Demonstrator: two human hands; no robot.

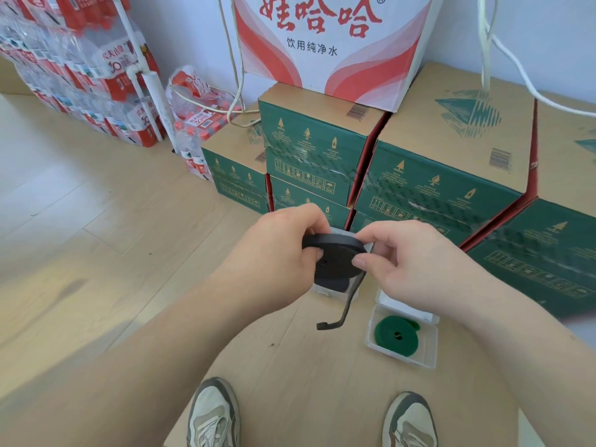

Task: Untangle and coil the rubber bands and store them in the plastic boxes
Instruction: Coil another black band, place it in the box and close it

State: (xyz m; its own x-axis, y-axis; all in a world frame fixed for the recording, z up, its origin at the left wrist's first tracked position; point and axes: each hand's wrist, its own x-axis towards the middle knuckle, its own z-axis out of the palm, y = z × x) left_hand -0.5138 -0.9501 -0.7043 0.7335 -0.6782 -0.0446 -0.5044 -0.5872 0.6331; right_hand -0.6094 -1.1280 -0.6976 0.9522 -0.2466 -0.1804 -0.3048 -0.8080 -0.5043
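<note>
Your left hand (283,250) grips the left edge of the black coiled band (338,258), with its fingers curled over the rim and the thumb pressed on the near face. Your right hand (406,262) pinches the coil's right edge between thumb and forefinger, and the other fingers are loosely bent behind. You hold the coil in the air above the wooden floor (96,221), tilted so its flat face turns toward you. A loose tail (350,300) of the same black band hangs down from the coil's right side and ends in a small bent tip.

Directly under the coil, 1 clear plastic box (322,290) sits on the floor, mostly hidden by the coil. Just to its right stands a 2nd clear box (432,348) with its lid open. A green coiled band (395,333) lies flat inside it.

Your 2 shoes (213,414) show at the bottom edge. Beyond the hands are stacked green cartons (309,146), a white and red carton (322,43) on top, and wrapped packs of water bottles (80,75) at the left.
</note>
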